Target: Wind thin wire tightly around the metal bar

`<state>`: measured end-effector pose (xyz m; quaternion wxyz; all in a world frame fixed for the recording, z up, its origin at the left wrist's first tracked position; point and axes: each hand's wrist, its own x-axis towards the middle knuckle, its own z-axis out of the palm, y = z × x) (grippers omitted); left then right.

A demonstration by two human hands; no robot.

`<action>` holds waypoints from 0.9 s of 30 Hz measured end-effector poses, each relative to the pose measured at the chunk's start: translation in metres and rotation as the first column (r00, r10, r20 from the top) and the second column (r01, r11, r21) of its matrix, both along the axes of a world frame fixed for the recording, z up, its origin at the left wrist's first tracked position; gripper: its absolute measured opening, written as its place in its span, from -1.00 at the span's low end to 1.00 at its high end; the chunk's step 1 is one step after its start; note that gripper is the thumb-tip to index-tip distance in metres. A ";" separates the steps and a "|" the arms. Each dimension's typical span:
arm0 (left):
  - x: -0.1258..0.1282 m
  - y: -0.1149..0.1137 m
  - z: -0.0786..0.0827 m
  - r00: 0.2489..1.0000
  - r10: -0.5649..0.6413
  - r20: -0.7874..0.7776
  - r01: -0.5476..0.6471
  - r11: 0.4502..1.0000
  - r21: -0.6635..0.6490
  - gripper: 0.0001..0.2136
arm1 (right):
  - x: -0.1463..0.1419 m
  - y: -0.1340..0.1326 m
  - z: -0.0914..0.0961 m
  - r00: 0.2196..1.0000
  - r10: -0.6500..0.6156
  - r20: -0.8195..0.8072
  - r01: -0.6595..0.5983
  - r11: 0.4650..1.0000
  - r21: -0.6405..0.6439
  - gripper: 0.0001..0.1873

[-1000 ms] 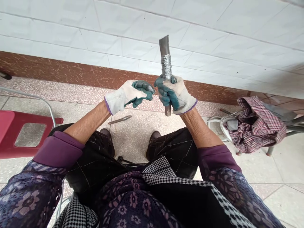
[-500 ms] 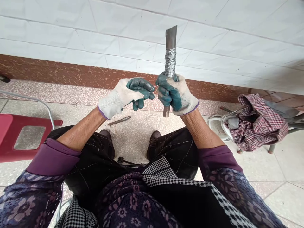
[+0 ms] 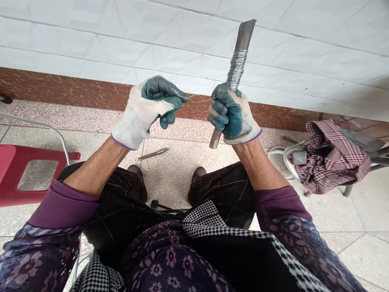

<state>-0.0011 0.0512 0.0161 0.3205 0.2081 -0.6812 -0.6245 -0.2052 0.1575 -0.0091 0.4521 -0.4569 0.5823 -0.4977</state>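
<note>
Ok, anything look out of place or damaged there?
Maybe: a thin rod lies loose on the floor ahead of the left shoe, away from the metal piece in the right hand. Nothing looks spilled.

Pipe partly covered, red stool cut off
The right hand hides the pipe's middle; the thin wire vanishes there and into the left hand, its ends out of sight. The left edge crops the stool, checked cloth covers most of what it lies on, and the trousers overlap the shoes.
</note>
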 end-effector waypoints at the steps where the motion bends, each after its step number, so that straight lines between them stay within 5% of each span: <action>1: 0.001 -0.001 0.001 1.000 0.014 0.016 -0.014 1.000 0.004 -0.87 | 0.002 0.000 0.000 0.998 -0.051 0.045 0.054 0.997 -0.064 -0.52; 5: 0.001 -0.002 0.001 0.997 -0.034 0.070 0.029 0.997 0.070 -0.85 | 0.014 -0.001 -0.002 0.972 -0.132 0.194 0.159 0.979 -0.130 -0.52; 12: -0.010 -0.004 -0.026 0.979 -0.204 -0.007 0.200 0.952 0.231 -0.83 | 0.023 0.000 -0.004 0.959 -0.167 0.231 0.198 0.973 -0.115 -0.56; 20: -0.010 -0.001 -0.023 0.970 -0.222 0.102 0.210 0.970 0.122 -0.72 | 0.024 0.002 -0.001 0.956 -0.122 0.266 0.158 0.980 -0.118 -0.60; 27: -0.009 0.003 -0.026 0.938 -0.314 0.150 0.277 0.934 0.224 -0.57 | 0.032 0.006 0.004 0.941 -0.200 0.272 0.245 0.960 -0.140 -0.69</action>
